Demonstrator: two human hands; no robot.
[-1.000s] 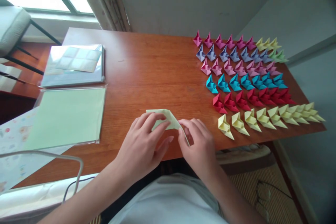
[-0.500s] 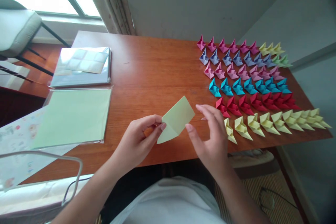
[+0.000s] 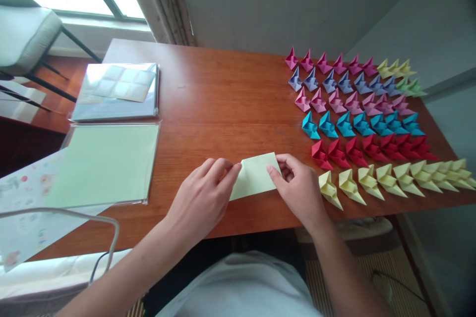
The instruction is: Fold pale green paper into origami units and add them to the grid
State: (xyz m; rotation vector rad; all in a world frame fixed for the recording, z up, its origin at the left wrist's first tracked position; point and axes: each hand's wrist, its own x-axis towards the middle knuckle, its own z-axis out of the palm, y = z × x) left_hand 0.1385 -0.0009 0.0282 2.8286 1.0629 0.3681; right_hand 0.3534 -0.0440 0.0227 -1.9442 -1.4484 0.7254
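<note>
Between my hands, near the table's front edge, is a pale green sheet of folded paper, roughly rectangular. My left hand pinches its left end, thumb and fingers closed, and covers that corner. At the right end my right hand grips the paper, thumb on top and the other fingers curled behind. Just right of that hand begins a row of pale yellow folded paper figures, with a row of red ones behind it.
More rows of paper figures stand behind, turquoise, pink, purple and magenta. On the left of the wooden table lie a pack of green paper and a shiny pack. A white cable crosses the lower left.
My right hand has closed on the paper's right end, having been apart from it. The paper has turned from tilted to nearly level, and my left hand has shifted its grip.
</note>
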